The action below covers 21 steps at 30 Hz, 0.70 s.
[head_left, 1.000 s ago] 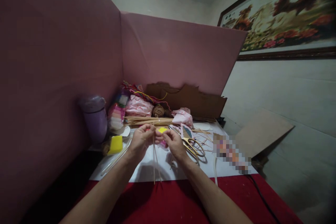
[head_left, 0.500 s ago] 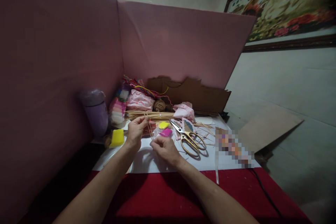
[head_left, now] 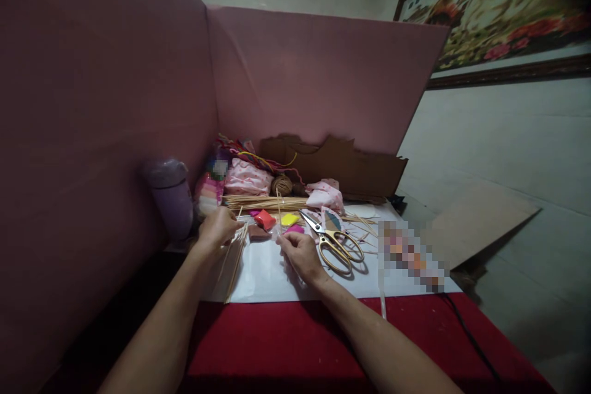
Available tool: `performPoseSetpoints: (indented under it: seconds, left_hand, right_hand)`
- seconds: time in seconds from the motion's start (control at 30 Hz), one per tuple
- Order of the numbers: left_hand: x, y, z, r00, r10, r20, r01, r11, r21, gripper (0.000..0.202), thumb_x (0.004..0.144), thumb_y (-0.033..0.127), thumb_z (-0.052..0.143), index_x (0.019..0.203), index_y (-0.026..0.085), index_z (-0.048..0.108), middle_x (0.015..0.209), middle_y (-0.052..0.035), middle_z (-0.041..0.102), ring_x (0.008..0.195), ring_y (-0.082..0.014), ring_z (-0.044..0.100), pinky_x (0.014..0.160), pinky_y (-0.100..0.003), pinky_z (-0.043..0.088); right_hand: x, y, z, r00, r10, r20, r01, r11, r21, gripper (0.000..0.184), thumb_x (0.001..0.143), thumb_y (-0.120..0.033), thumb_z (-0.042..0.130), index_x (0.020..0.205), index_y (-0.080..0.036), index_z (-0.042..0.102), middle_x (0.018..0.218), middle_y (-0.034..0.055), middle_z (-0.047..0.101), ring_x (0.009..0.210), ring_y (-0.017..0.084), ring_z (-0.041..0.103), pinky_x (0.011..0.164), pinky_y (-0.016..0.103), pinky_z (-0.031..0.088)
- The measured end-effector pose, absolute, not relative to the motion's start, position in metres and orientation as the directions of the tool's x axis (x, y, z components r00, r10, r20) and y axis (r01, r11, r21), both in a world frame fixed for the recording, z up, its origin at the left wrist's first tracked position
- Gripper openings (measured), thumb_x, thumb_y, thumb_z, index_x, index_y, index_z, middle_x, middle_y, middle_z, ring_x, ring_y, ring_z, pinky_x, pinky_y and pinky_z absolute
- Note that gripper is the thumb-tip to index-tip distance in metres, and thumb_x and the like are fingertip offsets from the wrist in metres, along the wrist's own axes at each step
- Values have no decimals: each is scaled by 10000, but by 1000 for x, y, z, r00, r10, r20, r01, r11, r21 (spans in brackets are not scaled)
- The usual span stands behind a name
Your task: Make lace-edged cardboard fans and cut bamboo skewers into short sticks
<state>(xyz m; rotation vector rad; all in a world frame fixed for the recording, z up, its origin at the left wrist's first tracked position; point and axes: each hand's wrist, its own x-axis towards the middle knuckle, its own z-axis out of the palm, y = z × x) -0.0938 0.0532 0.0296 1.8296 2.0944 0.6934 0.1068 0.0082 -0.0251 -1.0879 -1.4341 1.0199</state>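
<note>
My left hand (head_left: 217, 229) is closed on a small bunch of thin bamboo sticks (head_left: 234, 261) whose lower ends slope down onto the white sheet (head_left: 268, 277). My right hand (head_left: 299, 252) pinches a single thin stick (head_left: 279, 212) that stands nearly upright above its fingers. Between the hands lie small clay pieces: red (head_left: 265, 219), yellow (head_left: 290, 219) and pink (head_left: 294, 229). Gold-handled scissors (head_left: 331, 241) lie just right of my right hand.
A long bundle of sticks (head_left: 265, 202), a twine ball (head_left: 281, 184), pink cloth (head_left: 248, 177) and torn cardboard (head_left: 337, 166) sit at the back. A purple container (head_left: 172, 197) stands left by the pink partition (head_left: 92, 104). Red cloth (head_left: 286, 345) covers the near table.
My left hand moved left and down with its sticks, which now slope onto the sheet. The yellow block at the left is now hidden. My right hand now holds a stick upright.
</note>
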Motion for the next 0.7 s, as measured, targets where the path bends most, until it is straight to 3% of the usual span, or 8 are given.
performPoseSetpoints:
  seconds: [0.1, 0.27, 0.4, 0.57, 0.7]
  left_hand:
    - [-89, 50, 30, -157, 984, 79, 927, 120, 356, 247, 654, 413, 623, 608, 175, 672, 595, -118, 664, 634, -246, 633, 560, -297, 411]
    - [-82, 47, 31, -175, 975, 137, 959, 137, 248, 281, 719, 424, 558, 781, 188, 698, 895, -165, 690, 872, -318, 628, 649, -345, 440]
    - [-79, 45, 31, -192, 965, 181, 962, 148, 231, 295, 747, 423, 515, 825, 203, 695, 925, -159, 686, 904, -342, 616, 663, -368, 441]
    - [-68, 41, 33, -155, 962, 225, 974, 110, 200, 285, 778, 255, 433, 911, 212, 682, 943, -147, 685, 901, -308, 622, 663, -336, 425]
    - [-57, 39, 33, -67, 959, 276, 986, 21, 168, 335, 826, 334, 377, 880, 204, 681, 898, -130, 695, 859, -269, 628, 654, -303, 407]
  right_hand:
    - [110, 11, -24, -27, 967, 255, 141, 256, -956, 330, 766, -437, 556, 582, -164, 554, 479, -34, 488, 376, 84, 436, 344, 190, 329]
    - [120, 16, -15, 196, 909, 366, 110, 351, -930, 364, 795, -481, 510, 622, -165, 558, 435, -57, 420, 368, 80, 373, 372, 204, 299]
    - [132, 25, -10, 385, 839, 384, 25, 407, -913, 388, 815, -528, 461, 758, -159, 568, 494, -52, 463, 378, 80, 383, 383, 207, 317]
    - [144, 39, -13, 505, 789, 350, -6, 408, -913, 398, 840, -534, 400, 806, -162, 537, 555, -37, 490, 379, 74, 397, 375, 201, 326]
    - [156, 48, -14, 516, 783, 348, 31, 388, -921, 434, 853, -552, 334, 844, -160, 521, 575, -30, 476, 384, 74, 373, 353, 197, 287]
